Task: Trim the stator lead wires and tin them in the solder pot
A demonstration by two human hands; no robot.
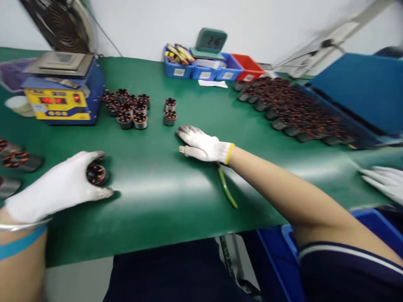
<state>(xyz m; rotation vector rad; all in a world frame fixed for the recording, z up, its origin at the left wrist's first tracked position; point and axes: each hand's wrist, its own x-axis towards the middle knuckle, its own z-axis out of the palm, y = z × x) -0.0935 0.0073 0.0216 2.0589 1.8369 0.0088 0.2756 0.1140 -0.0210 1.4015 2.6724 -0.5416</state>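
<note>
My left hand (pixel 69 182), in a white glove, curves its thumb and fingers around a small motor stator (pixel 97 174) with a dark ring and copper windings. Part of that stator is hidden by the glove. Near the middle of the green table, my gloved right hand (pixel 201 144) lies palm down with its fingers stretched out. A hand tool with a green handle (pixel 227 186) sticks out from under the right wrist; its head is hidden. Just beyond the right fingertips stand two stators (pixel 170 117), one behind the other.
Several stators (pixel 126 110) cluster beside a blue-and-yellow device (pixel 63 94). Larger ones (pixel 23 161) stand at the left edge. Many more (pixel 289 107) fill the right side near a blue bin (pixel 359 92). Small boxes (pixel 204 73) and a clock (pixel 211 40) stand behind. Another person's gloved hand (pixel 385 182) is far right.
</note>
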